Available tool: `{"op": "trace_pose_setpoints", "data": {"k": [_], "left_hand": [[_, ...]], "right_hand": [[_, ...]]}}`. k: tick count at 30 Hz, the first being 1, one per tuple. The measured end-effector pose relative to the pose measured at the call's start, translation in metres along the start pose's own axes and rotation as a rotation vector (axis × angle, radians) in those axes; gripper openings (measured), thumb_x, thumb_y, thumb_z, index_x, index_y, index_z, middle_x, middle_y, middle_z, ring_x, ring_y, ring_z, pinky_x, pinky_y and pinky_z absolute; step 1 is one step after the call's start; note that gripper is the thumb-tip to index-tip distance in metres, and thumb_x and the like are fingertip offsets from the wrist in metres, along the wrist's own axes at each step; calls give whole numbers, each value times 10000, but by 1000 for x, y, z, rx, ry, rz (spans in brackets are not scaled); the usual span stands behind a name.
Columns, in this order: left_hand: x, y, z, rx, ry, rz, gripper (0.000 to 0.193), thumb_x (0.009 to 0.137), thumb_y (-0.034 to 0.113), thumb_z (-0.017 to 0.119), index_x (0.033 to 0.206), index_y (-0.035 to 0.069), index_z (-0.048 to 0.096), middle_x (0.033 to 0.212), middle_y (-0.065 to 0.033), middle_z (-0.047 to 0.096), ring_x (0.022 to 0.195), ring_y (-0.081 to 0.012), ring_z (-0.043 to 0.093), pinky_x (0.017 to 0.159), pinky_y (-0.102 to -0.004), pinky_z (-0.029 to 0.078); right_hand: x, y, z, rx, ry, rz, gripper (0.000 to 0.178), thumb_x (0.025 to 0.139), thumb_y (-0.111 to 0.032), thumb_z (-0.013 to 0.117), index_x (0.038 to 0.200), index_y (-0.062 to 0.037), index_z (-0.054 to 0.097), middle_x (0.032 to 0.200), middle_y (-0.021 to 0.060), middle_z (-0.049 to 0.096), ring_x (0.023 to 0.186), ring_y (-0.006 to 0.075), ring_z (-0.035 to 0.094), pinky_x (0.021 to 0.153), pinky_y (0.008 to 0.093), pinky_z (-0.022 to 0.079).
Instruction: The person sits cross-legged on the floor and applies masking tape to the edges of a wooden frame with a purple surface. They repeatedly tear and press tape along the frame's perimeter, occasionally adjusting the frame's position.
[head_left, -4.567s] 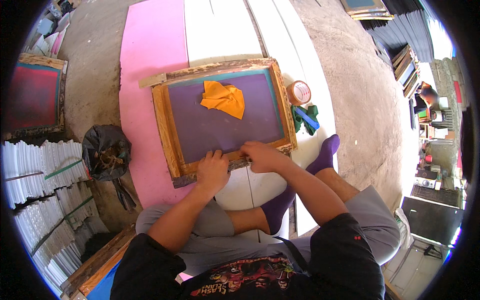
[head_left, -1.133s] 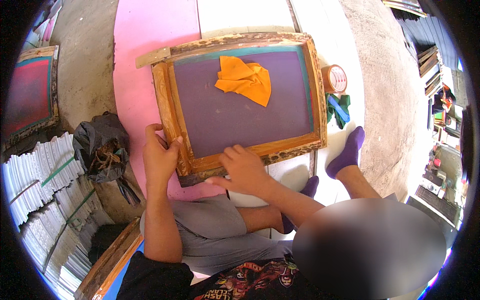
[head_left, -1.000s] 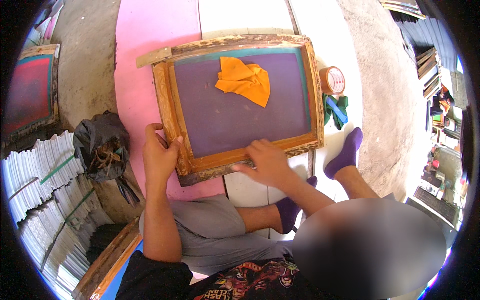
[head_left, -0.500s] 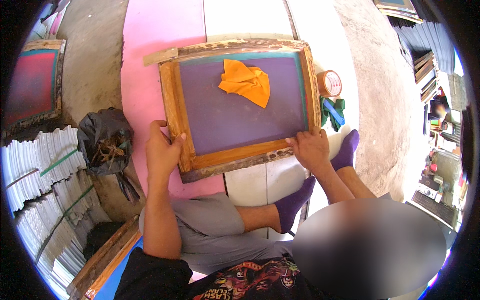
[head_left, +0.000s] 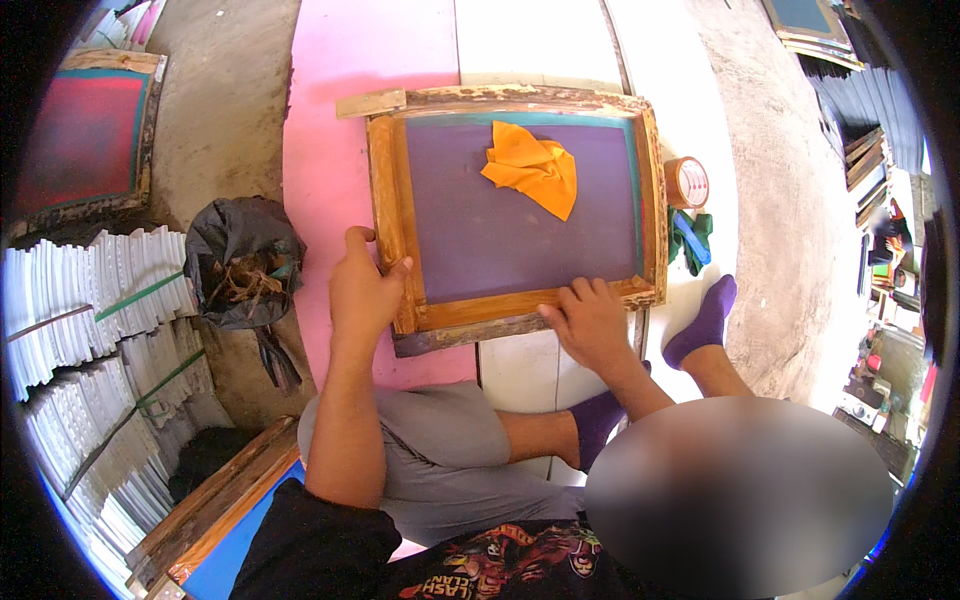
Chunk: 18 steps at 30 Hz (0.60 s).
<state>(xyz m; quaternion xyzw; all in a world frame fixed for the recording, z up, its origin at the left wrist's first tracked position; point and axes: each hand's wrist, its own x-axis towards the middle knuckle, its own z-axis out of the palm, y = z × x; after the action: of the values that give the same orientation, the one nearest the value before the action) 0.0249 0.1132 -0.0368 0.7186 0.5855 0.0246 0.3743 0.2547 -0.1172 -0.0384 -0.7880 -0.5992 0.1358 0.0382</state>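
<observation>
Wooden screen frame (head_left: 470, 316) is lying across the pink board (head_left: 365, 45) and the white boards (head_left: 535, 45), and watching from my end, I'd steady it with light, even pressure on the rails, keeping fingertips off the purple mesh (head_left: 500, 240). Left to right: a black plastic bag (head_left: 228, 255) is apart from the frame, off its left side. The left hand (head_left: 366, 295) is at the frame's left rail, thumb on the wood and well parted from the index finger; can't tell if the hidden fingers hook under. Crumpled orange cloth (head_left: 535, 170) lies on the mesh toward the frame's far rail. The right hand (head_left: 595, 325) is half-open on the near rail, fingers loosely bent, nothing gripped that I can see. Tape roll (head_left: 686, 182) is just right of the frame.
</observation>
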Motion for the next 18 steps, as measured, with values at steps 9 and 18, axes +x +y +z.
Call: {"op": "trace_pose_setpoints", "data": {"k": [9,18], "left_hand": [[1,2,-3,-67,-52,-30,527,861,205,813,1256,50,499,841,-237,708,841,-430,715,757,-505,527],[0,7,-7,-107,-113,-42,514,864,194,805,1244,33,500,883,-252,717,882,-441,717,795,-506,535]], "right_hand": [[1,24,-10,-105,-128,213,529,1038,-523,519,977,-36,714,954,157,704,940,373,649,831,521,509],[-10,75,-42,-431,-348,411,487,1055,-477,506,1012,-49,734,915,183,734,971,393,675,846,515,512]]}}
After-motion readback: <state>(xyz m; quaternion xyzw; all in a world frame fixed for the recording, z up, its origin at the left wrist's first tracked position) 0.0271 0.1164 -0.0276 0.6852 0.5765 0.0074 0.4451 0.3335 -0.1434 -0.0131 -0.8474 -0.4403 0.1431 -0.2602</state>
